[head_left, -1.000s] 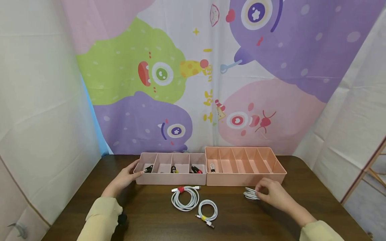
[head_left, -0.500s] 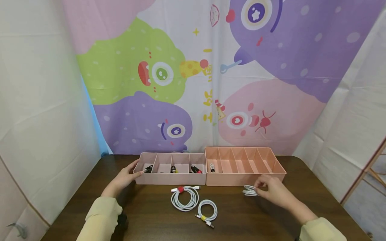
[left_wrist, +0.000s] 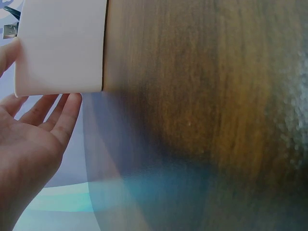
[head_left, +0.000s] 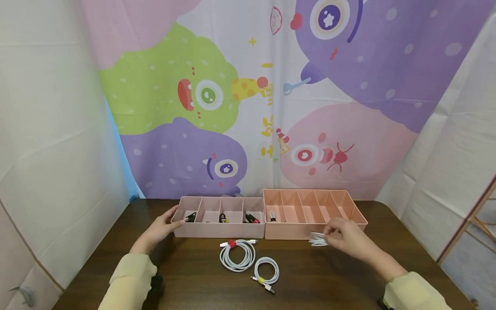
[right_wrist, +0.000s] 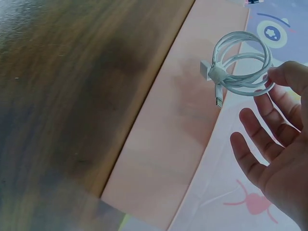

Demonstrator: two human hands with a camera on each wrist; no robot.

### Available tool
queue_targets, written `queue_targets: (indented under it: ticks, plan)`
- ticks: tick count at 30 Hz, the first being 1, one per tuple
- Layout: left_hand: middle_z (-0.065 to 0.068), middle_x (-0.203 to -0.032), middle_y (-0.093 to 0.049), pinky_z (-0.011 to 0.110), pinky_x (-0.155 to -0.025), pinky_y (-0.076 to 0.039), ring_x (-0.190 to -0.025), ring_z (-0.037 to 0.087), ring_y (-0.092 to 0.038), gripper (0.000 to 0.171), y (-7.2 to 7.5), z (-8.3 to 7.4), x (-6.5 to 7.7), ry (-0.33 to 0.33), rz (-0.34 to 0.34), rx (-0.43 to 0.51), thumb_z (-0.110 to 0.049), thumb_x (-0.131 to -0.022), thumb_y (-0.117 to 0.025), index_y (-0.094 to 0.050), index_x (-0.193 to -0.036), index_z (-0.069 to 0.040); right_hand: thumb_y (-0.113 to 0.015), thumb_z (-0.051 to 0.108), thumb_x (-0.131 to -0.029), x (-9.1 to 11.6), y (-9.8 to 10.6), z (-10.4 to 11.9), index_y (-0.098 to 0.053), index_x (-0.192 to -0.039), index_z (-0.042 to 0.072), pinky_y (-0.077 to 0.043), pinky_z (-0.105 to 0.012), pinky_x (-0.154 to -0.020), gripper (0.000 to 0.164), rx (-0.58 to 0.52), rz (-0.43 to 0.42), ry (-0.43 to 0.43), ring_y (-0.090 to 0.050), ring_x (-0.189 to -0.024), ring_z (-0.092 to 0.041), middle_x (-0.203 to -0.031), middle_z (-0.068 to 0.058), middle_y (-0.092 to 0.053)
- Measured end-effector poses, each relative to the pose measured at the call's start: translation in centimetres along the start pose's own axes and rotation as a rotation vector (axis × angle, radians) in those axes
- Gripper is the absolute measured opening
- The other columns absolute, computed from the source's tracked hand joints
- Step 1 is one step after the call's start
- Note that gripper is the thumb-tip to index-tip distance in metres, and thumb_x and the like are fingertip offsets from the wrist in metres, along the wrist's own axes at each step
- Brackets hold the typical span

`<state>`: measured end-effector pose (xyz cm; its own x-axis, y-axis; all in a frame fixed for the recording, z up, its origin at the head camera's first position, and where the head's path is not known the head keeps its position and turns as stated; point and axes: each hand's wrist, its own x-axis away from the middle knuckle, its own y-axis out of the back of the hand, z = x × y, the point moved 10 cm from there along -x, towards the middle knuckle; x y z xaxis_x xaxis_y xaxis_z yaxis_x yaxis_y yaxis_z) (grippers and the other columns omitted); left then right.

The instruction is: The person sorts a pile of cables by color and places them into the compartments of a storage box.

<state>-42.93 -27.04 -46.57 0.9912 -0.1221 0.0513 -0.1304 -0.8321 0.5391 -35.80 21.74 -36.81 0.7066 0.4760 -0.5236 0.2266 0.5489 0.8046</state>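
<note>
My right hand [head_left: 347, 239] pinches a coiled white USB cable [head_left: 318, 240] between thumb and forefinger, in front of the peach divided box [head_left: 304, 231]. In the right wrist view a pale tie [right_wrist: 218, 73] binds that coil, and the other fingers are spread apart from it. At the far left, my left hand [head_left: 159, 229] holds the end of the pale pink divided box [head_left: 218, 230], thumb over the rim and fingers against the end wall. Black cables [head_left: 190, 217] lie in its left compartment; a white cable with a black tie [head_left: 273, 216] stands in the peach box's left compartment.
Two more coiled white cables lie on the dark wooden table [head_left: 306, 284]: one with a red tie [head_left: 237, 255], a smaller one with a yellow tie [head_left: 266, 271]. The boxes stand side by side before a cartoon curtain [head_left: 255, 103].
My right hand has lifted the coiled cable slightly and moved it up and left, closer to the peach box. The left hand stays at the pink box.
</note>
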Motion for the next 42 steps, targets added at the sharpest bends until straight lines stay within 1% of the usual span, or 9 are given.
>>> queue_targets:
  ticks: [5,8,13,19,24,29,34,38,42]
  plan:
    - [0.026,-0.154,-0.014,0.059,-0.106,-0.028,-0.137,0.048,-0.020,0.078,0.0,-0.1,0.1,-0.002,0.000,0.001,-0.035,-0.092,-0.059,-0.016,-0.151,-0.006,-0.073,0.006,-0.071,-0.7,0.4,0.5,-0.061,-0.073,0.025,-0.046,-0.023,-0.058,0.022,0.008,0.007,0.020,-0.050,-0.067,-0.002,-0.073,0.018,-0.054]
    - [0.026,-0.154,-0.013,0.059,-0.106,-0.029,-0.137,0.048,-0.020,0.078,0.0,-0.2,0.2,0.003,0.000,0.003,-0.035,-0.092,-0.059,-0.016,-0.151,-0.006,-0.073,0.005,-0.071,-1.1,0.8,0.7,-0.062,-0.073,0.024,-0.048,-0.025,-0.059,0.022,0.004,0.004,0.022,-0.051,-0.068,-0.003,-0.072,0.017,-0.055]
    - [0.026,-0.154,-0.014,0.059,-0.106,-0.029,-0.137,0.048,-0.022,0.078,-0.1,-0.2,0.2,0.005,0.000,0.001,-0.036,-0.093,-0.058,-0.016,-0.151,-0.007,-0.074,0.007,-0.074,-1.7,1.5,0.6,-0.064,-0.074,0.019,-0.053,-0.032,-0.065,0.016,0.012,0.008,-0.012,-0.056,-0.071,-0.003,-0.074,0.017,-0.056]
    - [0.026,-0.154,-0.014,0.058,-0.106,-0.029,-0.137,0.048,-0.022,0.078,-0.1,-0.1,0.2,0.009,0.001,0.006,-0.036,-0.092,-0.059,-0.016,-0.151,-0.008,-0.075,0.007,-0.073,-2.4,2.3,0.6,-0.064,-0.074,0.019,-0.051,-0.029,-0.065,0.017,0.051,-0.013,-0.028,-0.057,-0.073,-0.008,-0.074,0.016,-0.057]
    - [0.027,-0.153,-0.014,0.058,-0.104,-0.031,-0.136,0.049,-0.022,0.079,-0.2,-0.2,0.3,0.009,0.007,0.003,-0.036,-0.093,-0.058,-0.015,-0.151,-0.006,-0.074,0.007,-0.074,-2.9,2.8,0.9,-0.064,-0.075,0.018,-0.053,-0.033,-0.067,0.015,0.039,-0.016,-0.031,-0.058,-0.074,-0.012,-0.075,0.015,-0.057]
    - [0.028,-0.153,-0.015,0.058,-0.104,-0.033,-0.136,0.048,-0.024,0.079,-0.2,-0.2,0.4,0.009,0.003,0.007,-0.035,-0.093,-0.059,-0.015,-0.151,-0.005,-0.075,0.006,-0.073,-3.6,3.5,1.4,-0.063,-0.076,0.019,-0.054,-0.035,-0.068,0.018,0.040,-0.038,-0.020,-0.058,-0.075,-0.011,-0.075,0.014,-0.058]
    - [0.028,-0.153,-0.015,0.058,-0.104,-0.033,-0.136,0.048,-0.024,0.078,-0.1,-0.1,0.2,0.007,0.001,0.006,-0.035,-0.093,-0.059,-0.015,-0.151,-0.005,-0.075,0.006,-0.075,-4.3,3.9,1.5,-0.063,-0.077,0.020,-0.053,-0.038,-0.069,0.018,0.033,-0.042,-0.033,-0.057,-0.077,-0.009,-0.076,0.013,-0.059]
    - [0.028,-0.153,-0.015,0.058,-0.104,-0.033,-0.135,0.048,-0.025,0.078,-0.1,0.1,0.0,0.004,0.003,-0.002,-0.036,-0.093,-0.058,-0.015,-0.151,-0.006,-0.074,0.006,-0.075,-4.9,4.1,1.6,-0.063,-0.077,0.020,-0.053,-0.040,-0.069,0.018,0.029,-0.052,-0.022,-0.056,-0.079,-0.011,-0.077,0.013,-0.060]
    - [0.026,-0.154,-0.015,0.058,-0.104,-0.032,-0.136,0.047,-0.025,0.078,-0.1,0.2,0.0,0.009,-0.004,0.003,-0.037,-0.092,-0.059,-0.016,-0.151,-0.008,-0.074,0.008,-0.075,-5.5,4.2,1.7,-0.063,-0.076,0.018,-0.053,-0.039,-0.069,0.015,0.024,-0.057,-0.014,-0.057,-0.078,-0.012,-0.077,0.010,-0.062]
